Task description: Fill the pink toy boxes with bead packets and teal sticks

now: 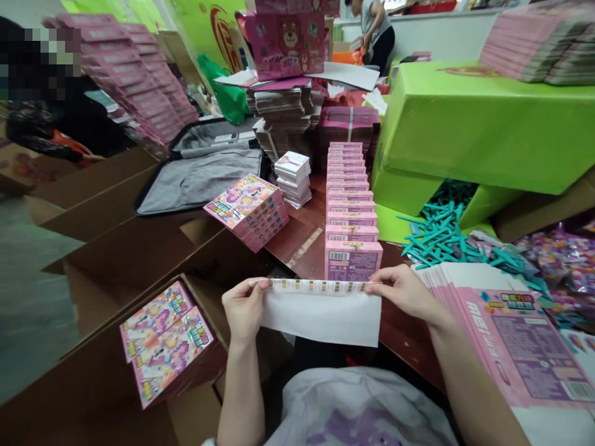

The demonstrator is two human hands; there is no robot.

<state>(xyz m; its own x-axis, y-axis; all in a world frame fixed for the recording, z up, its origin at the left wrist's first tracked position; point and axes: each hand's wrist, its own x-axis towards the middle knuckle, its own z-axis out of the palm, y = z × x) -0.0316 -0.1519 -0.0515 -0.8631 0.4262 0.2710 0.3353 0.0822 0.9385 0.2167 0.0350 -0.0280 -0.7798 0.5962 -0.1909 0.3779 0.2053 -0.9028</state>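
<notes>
While your left hand (242,308) and right hand (403,291) pinch the sticker strip (320,310) ends at lower centre, fingers pressed together, pink boxes (352,214) line the table (302,238) above.

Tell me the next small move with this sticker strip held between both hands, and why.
Probably peel one round sticker off the white backing strip with the right hand and press it onto the nearest pink box in the row. The left hand pinches the other end, the strip is taut, and that box stands just behind it.
</notes>
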